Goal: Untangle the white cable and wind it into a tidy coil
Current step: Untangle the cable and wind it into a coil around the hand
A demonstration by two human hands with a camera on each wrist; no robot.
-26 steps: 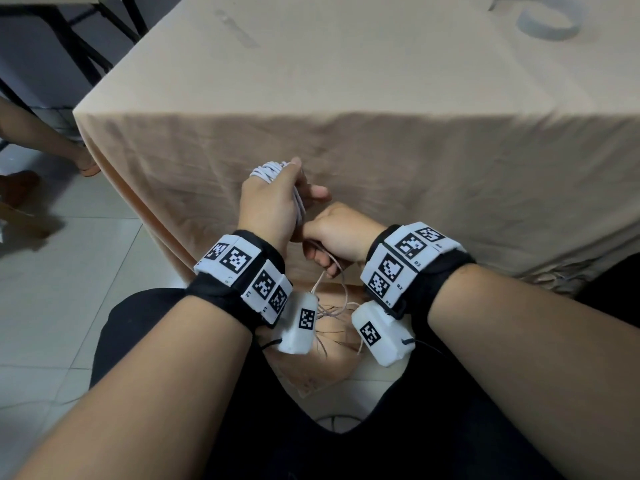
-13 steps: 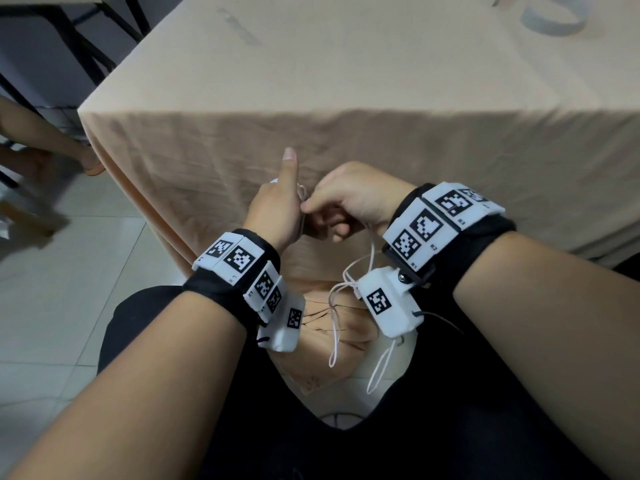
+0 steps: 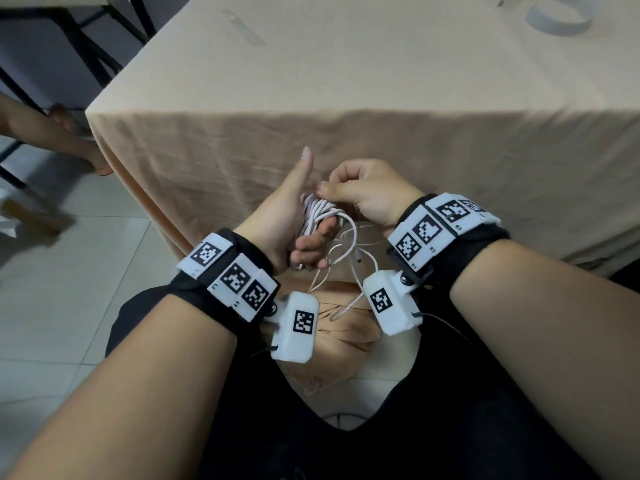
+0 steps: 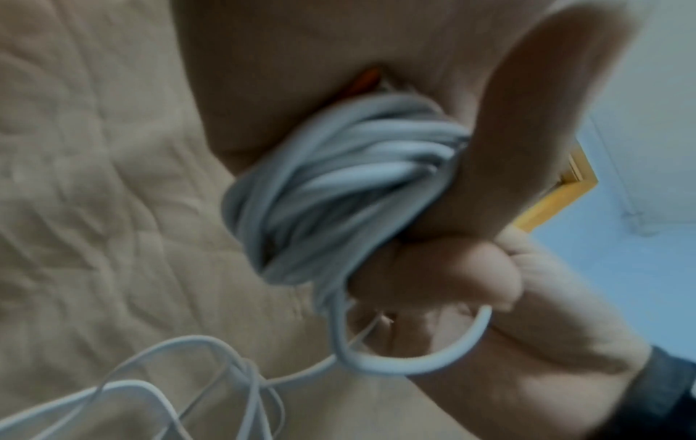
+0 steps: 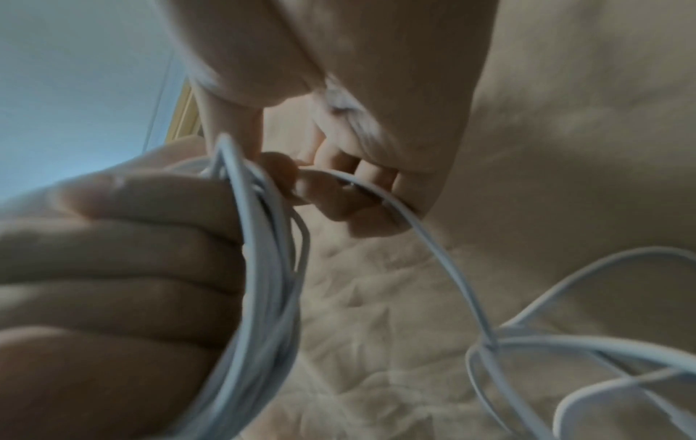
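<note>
The white cable (image 3: 320, 216) is partly wound into a coil around the curled fingers of my left hand (image 3: 294, 216), whose thumb sticks straight up. In the left wrist view the coil (image 4: 339, 184) wraps my fingers in several turns. My right hand (image 3: 332, 190) pinches one strand at the top of the coil. In the right wrist view the right fingertips (image 5: 331, 190) hold that strand beside the coil (image 5: 263, 282). The rest of the cable hangs below in loose tangled loops (image 3: 346, 258), with a connector end (image 3: 360, 268) dangling. Both hands are in front of the table's hanging cloth, above my lap.
A table under a beige cloth (image 3: 346, 81) stands right ahead, its front drape close behind my hands. A pale ring (image 3: 554, 19) lies at its far right. Another person's arm (image 3: 52, 140) reaches in at the left over a tiled floor (image 3: 69, 289).
My right hand rose from below the left hand to the top of the coil, carrying a strand. The left thumb lifted off the coil and now points up. More loose cable hangs in view.
</note>
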